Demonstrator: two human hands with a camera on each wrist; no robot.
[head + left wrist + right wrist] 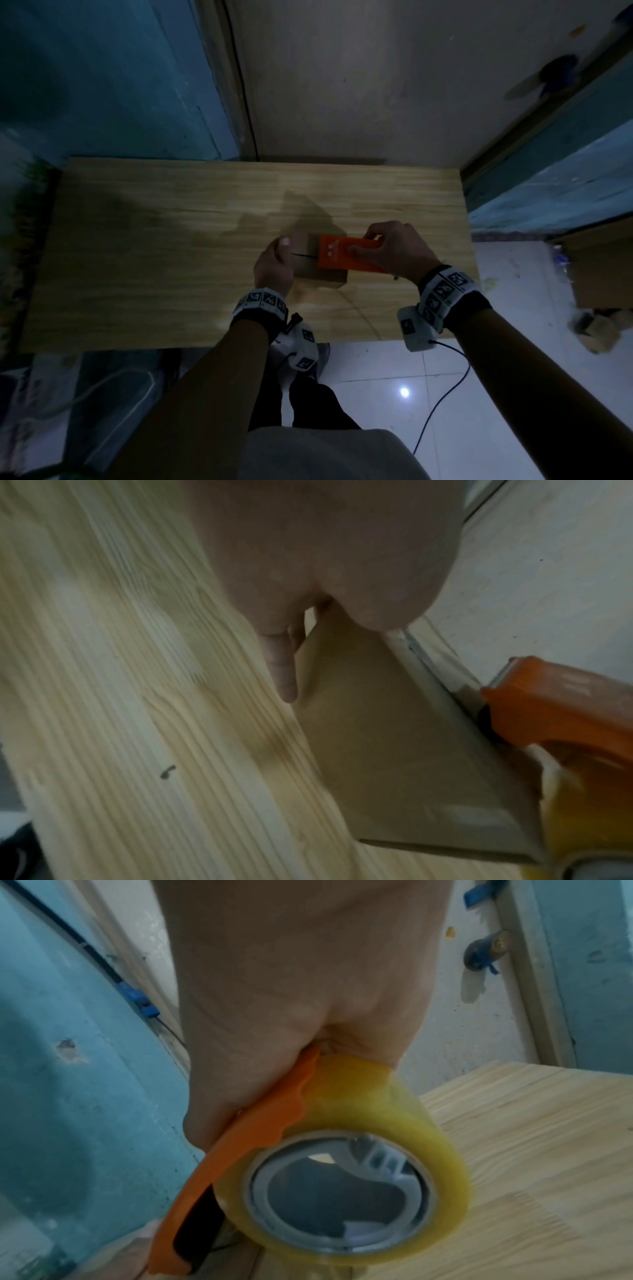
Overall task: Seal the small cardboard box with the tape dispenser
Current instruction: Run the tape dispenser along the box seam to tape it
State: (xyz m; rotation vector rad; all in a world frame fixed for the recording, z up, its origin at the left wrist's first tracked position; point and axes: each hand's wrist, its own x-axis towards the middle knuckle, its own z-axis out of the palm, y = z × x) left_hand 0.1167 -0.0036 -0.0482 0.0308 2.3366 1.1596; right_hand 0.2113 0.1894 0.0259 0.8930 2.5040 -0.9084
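Steadying the small cardboard box [320,274] with my left hand [274,265]: palm against its left end, fingers wrapped on the far side, thumb on top, so I judge it will not slide under the pull. Box sits on the wooden table [137,260], near-centre. My right hand [390,253] is curled round the orange tape dispenser [346,257], held flat on the box top at its right end, roll [346,1172] towards my wrist. Farther left, the flap seam [305,255] is untaped.
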